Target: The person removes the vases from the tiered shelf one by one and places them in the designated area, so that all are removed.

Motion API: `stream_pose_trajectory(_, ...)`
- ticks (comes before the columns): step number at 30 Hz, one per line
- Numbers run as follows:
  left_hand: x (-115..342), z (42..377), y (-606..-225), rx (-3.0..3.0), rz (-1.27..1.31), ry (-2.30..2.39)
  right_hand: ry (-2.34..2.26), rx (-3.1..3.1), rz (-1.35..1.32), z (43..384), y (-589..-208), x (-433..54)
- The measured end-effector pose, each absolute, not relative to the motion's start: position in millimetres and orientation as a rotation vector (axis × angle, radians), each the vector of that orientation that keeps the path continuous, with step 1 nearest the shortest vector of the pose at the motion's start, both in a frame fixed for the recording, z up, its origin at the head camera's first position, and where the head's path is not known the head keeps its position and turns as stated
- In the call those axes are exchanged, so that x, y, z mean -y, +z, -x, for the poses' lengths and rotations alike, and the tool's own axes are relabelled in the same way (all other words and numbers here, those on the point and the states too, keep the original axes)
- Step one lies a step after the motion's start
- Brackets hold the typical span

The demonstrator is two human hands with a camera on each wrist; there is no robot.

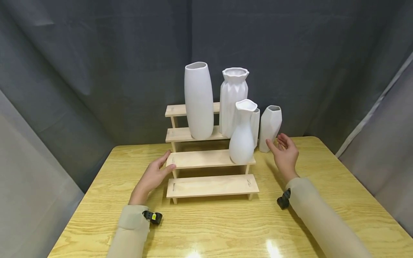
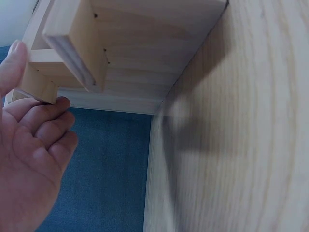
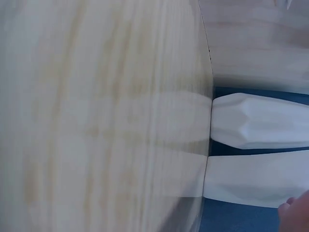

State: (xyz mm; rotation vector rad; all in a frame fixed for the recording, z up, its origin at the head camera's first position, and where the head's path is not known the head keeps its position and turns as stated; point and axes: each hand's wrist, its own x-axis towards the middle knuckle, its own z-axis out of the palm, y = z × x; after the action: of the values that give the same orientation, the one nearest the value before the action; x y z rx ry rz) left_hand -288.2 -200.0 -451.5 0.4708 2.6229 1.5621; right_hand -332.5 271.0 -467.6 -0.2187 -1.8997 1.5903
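In the head view, my left hand [image 1: 154,175] holds the left end of a tiered wooden display stand [image 1: 200,159], at its second step from the front. The left wrist view shows the thumb above the board [image 2: 41,84] and the fingers bent beneath it. My right hand [image 1: 285,156] is at a white faceted vase [image 1: 271,125] standing on the table right of the stand. Its thumb overlaps the vase's lower part and the fingers are spread apart to the right; contact is unclear. In the right wrist view only a bit of the hand [image 3: 295,215] shows, beside the white vase [image 3: 256,176].
A tall smooth vase [image 1: 199,104] and a pleated vase [image 1: 233,104] stand on the upper steps. A narrow-necked vase [image 1: 242,143] is at the right end of a lower step, partly covering another white vase [image 1: 255,125]. Dark curtains [image 1: 142,71] hang behind the wooden table [image 1: 213,229].
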Motion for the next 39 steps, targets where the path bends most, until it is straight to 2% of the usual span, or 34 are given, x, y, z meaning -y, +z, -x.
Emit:
stream_pose_trajectory(5, 200.1, 287.9, -450.5, -2.631, -0.472, 1.559, 1.573, 1.887, 0.156, 325.4, -466.0, -267.8)
stream_pose_trajectory(17, 199.9, 288.0, -450.3, -2.642, -0.496, 1.543, 1.675, 1.856, 0.011, 280.4, -433.7, -241.7)
stream_pose_trajectory(32, 198.2, 286.8, -450.9, -2.63, -0.496, 1.556, 1.627, 1.774, -0.128, 260.4, -408.2, -229.0)
stream_pose_trajectory(39, 200.4, 287.6, -451.2, -2.651, -0.507, 1.538, 1.676, 1.787, -0.139, 269.7, -415.2, -236.6)
